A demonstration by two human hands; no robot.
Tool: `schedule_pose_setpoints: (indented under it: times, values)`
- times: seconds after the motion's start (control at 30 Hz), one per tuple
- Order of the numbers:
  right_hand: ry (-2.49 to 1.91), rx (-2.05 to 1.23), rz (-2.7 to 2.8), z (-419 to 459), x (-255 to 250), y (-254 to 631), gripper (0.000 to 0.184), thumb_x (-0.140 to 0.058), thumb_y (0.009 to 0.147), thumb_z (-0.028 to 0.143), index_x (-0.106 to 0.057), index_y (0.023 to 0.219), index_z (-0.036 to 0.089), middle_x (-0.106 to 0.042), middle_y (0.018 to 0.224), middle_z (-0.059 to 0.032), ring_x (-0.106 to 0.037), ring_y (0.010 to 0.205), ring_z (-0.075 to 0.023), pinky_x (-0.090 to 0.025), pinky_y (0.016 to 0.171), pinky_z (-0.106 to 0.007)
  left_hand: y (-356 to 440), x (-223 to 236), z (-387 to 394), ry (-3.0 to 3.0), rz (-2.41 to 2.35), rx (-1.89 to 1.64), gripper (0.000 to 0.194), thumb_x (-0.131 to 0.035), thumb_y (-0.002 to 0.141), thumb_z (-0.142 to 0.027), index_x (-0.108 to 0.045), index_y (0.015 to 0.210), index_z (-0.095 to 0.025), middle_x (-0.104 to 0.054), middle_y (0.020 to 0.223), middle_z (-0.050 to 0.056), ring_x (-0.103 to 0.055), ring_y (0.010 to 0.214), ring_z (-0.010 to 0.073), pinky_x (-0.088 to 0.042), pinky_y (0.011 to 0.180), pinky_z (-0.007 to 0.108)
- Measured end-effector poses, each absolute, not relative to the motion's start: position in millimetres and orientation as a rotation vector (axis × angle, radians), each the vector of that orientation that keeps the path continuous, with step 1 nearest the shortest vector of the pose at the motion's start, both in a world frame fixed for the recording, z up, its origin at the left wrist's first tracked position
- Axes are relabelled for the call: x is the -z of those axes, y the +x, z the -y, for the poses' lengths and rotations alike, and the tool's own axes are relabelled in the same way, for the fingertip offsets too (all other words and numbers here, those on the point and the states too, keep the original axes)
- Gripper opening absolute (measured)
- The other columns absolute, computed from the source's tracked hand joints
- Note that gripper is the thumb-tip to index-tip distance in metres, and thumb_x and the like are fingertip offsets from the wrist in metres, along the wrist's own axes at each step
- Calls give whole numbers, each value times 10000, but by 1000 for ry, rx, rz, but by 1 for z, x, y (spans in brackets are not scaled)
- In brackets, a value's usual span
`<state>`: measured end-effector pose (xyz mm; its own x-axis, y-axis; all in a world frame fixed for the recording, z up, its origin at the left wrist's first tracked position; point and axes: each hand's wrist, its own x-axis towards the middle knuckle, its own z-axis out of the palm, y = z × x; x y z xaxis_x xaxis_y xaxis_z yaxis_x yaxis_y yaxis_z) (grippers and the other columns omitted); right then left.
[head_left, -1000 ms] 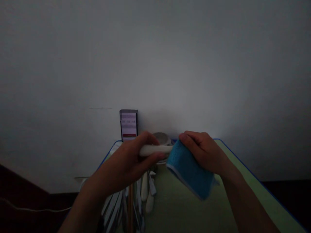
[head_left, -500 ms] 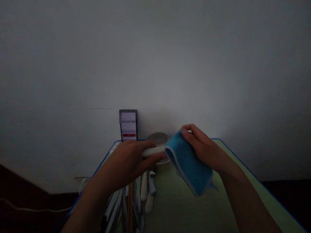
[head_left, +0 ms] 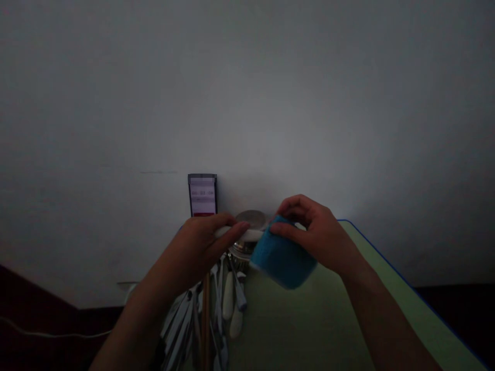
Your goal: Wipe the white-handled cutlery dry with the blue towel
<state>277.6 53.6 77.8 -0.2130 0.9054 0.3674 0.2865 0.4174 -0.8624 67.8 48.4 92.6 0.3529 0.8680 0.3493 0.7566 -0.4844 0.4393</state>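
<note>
Above the table, my left hand is closed round the pale handle of a white-handled utensil, its thumb lying along the handle. The utensil's far end disappears behind a blue cloth, so its kind cannot be made out. My right hand pinches the cloth between thumb and fingers, wrapped about that end. The cloth hangs below the fingers in a fold. Just behind the utensil stands a round metal container, partly covered by my hands.
Several pieces of cutlery lie at the left of the green table, with brown chopsticks and pale-handled pieces among them. A phone leans upright against the wall. A white cable runs at far left.
My right hand has shifted slightly left and its thumb has come down over the cloth, nearer the handle. The cloth hangs shorter. My left hand has moved slightly up and left with the utensil.
</note>
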Motion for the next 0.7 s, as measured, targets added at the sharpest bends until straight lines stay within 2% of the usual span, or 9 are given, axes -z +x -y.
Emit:
schedule_pose_setpoints:
  times: [0.17, 0.27, 0.33, 0.43, 0.5, 0.6, 0.7]
  values:
    - [-1057, -364, 1830, -49, -79, 277, 185, -707, 717, 333, -624, 825, 208, -595, 895, -5, -564, 853, -146, -429, 776, -289, 74, -93, -47, 2387, -1588, -863, 363, -434, 855, -438, -639, 729, -167, -588, 569, -16, -538, 525, 130, -361, 535, 229]
    - [-1052, -263, 1908, -45, -81, 277, 161, -643, 787, 327, -658, 911, 226, -564, 890, -10, -552, 824, -128, -437, 764, -273, 77, -94, -46, 2297, -1676, -925, 393, -413, 856, -454, -655, 753, -162, -615, 585, -1, -560, 539, 145, -370, 534, 235]
    - [-1026, -273, 1997, -42, -81, 279, 235, -598, 823, 338, -641, 1029, 234, -560, 938, -21, -548, 863, -127, -440, 793, -270, 78, -95, -45, 2240, -1722, -957, 413, -401, 857, -465, -662, 753, -163, -613, 570, -3, -554, 528, 147, -372, 525, 235]
    - [-1014, -234, 2082, -39, -80, 281, 435, -616, 792, 414, -575, 1179, 221, -512, 1082, -56, -500, 1000, -166, -417, 890, -305, 78, -96, -45, 2199, -1791, -980, 421, -399, 855, -470, -667, 744, -165, -585, 526, -13, -524, 490, 141, -362, 504, 233]
    - [-997, -210, 2124, -38, -80, 282, 507, -610, 787, 441, -535, 1234, 213, -478, 1140, -69, -462, 1054, -184, -401, 924, -322, 77, -96, -45, 2182, -1825, -987, 416, -405, 854, -469, -669, 744, -166, -562, 497, -22, -503, 462, 135, -355, 491, 232]
    - [-923, -198, 2169, -41, -81, 282, 338, -505, 884, 322, -557, 1198, 211, -487, 1126, -62, -449, 1069, -162, -379, 946, -304, 77, -94, -45, 2179, -1833, -990, 410, -415, 849, -473, -671, 752, -168, -580, 514, -17, -513, 466, 134, -359, 491, 229]
    - [-907, -268, 2160, -47, -80, 282, 205, -440, 913, 180, -593, 1050, 188, -529, 1021, -41, -499, 966, -122, -403, 880, -264, 79, -92, -46, 2245, -1826, -1004, 400, -415, 850, -461, -667, 764, -163, -608, 550, -3, -539, 480, 138, -359, 492, 230]
